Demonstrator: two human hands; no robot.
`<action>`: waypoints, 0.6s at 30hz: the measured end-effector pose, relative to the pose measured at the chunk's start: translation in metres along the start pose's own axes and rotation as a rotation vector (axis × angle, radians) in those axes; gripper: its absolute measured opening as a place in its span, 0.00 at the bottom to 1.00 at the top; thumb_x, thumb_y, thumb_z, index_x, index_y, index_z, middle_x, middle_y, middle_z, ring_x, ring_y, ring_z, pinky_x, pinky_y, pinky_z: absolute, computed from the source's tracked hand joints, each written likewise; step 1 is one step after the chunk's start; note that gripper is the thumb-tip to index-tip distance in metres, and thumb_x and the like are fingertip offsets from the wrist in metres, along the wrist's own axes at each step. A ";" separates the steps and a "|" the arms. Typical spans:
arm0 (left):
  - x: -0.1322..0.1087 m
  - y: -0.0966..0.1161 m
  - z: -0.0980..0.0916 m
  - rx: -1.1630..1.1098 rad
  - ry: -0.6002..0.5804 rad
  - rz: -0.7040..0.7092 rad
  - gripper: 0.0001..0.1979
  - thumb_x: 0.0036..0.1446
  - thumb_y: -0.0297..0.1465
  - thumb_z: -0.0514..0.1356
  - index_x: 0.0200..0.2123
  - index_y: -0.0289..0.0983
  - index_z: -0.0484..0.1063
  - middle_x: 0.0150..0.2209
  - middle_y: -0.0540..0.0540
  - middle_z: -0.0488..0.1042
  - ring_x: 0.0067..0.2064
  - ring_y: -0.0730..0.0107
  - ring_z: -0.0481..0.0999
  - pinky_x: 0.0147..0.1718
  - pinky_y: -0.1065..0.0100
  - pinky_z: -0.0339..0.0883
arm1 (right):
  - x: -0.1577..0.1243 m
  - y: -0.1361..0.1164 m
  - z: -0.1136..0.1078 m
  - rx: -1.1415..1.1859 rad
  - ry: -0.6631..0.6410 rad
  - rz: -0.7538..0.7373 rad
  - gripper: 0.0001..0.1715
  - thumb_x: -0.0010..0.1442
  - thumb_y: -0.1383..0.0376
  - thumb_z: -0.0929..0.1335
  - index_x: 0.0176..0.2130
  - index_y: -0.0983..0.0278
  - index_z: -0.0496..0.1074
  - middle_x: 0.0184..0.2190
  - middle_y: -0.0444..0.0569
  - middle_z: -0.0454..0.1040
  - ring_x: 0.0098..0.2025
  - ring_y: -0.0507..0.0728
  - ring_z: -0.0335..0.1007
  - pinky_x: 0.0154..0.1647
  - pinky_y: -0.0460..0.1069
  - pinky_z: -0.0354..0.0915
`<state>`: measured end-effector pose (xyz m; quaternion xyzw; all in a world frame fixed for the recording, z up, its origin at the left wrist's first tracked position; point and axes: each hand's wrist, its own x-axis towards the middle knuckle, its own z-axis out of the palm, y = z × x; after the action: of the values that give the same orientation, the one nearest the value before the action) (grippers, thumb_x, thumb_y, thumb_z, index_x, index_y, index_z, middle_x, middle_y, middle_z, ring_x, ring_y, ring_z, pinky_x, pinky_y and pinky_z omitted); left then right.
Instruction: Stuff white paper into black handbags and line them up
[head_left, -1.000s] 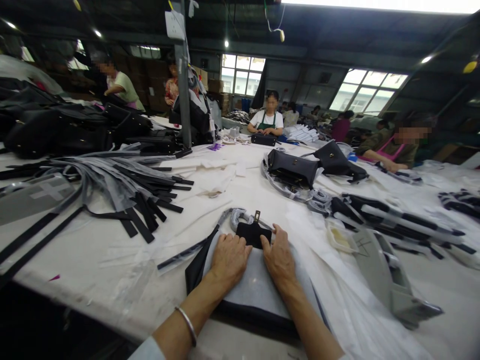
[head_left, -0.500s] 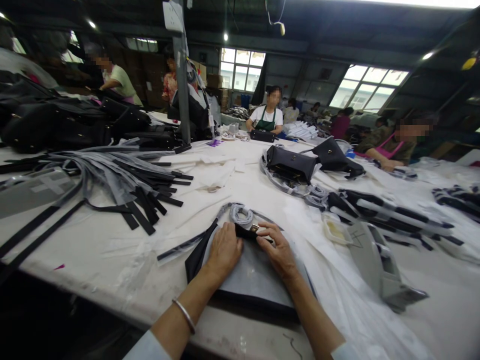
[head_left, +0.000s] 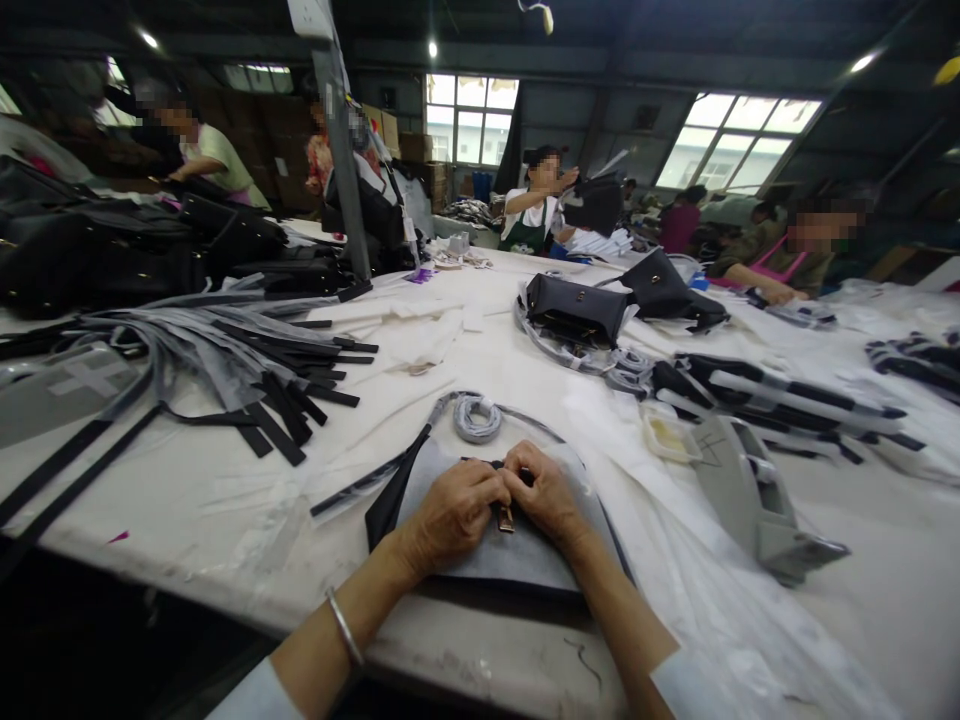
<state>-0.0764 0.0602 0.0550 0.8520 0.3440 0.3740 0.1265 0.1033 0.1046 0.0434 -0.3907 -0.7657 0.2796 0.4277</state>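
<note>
A black bag with a greyish sheet over its face (head_left: 517, 560) lies in front of me on the white table. My left hand (head_left: 456, 508) and my right hand (head_left: 544, 490) meet at its top edge, fingers pinched around a black strip there. A gold metal piece (head_left: 506, 518) hangs just below the fingertips. Beyond the bag sits a coil of wrapped strap (head_left: 477, 418), with a wrapped strap (head_left: 360, 487) reaching out to the left. The exact spot between my fingertips is partly hidden.
Black strips in clear wrap (head_left: 262, 400) spread at left, beside piled black bags (head_left: 97, 240). At right stand a grey tape dispenser (head_left: 750, 490), a small tray (head_left: 667, 437) and wrapped handles (head_left: 772, 400). Another black bag (head_left: 577, 308) lies farther back. People work around the table.
My hands have come together, both now pinching at the bag's top edge. The gold piece now hangs over the grey sheet. Across the table, a person has raised a black bag.
</note>
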 end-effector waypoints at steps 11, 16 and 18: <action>-0.012 0.017 -0.017 -0.114 -0.279 -0.010 0.17 0.58 0.18 0.54 0.46 0.39 0.72 0.45 0.46 0.76 0.48 0.67 0.74 0.51 0.67 0.68 | -0.001 0.002 0.003 -0.043 0.016 -0.044 0.15 0.58 0.68 0.65 0.22 0.59 0.57 0.25 0.43 0.65 0.31 0.54 0.63 0.37 0.49 0.61; -0.022 0.036 -0.028 0.012 -0.335 0.019 0.16 0.65 0.25 0.53 0.56 0.39 0.67 0.56 0.42 0.72 0.57 0.64 0.72 0.60 0.61 0.64 | -0.002 0.000 0.003 -0.039 0.023 -0.034 0.16 0.61 0.66 0.65 0.23 0.59 0.59 0.25 0.43 0.66 0.32 0.55 0.64 0.38 0.50 0.62; -0.028 0.039 -0.031 0.096 -0.366 0.024 0.18 0.66 0.28 0.56 0.58 0.38 0.65 0.59 0.40 0.70 0.59 0.59 0.71 0.60 0.57 0.64 | -0.003 -0.002 0.002 -0.045 0.016 -0.022 0.16 0.62 0.65 0.65 0.23 0.59 0.61 0.25 0.43 0.67 0.32 0.55 0.65 0.38 0.50 0.62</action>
<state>-0.0929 0.0108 0.0792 0.9149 0.3223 0.1975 0.1417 0.1019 0.1014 0.0427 -0.3938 -0.7726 0.2544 0.4281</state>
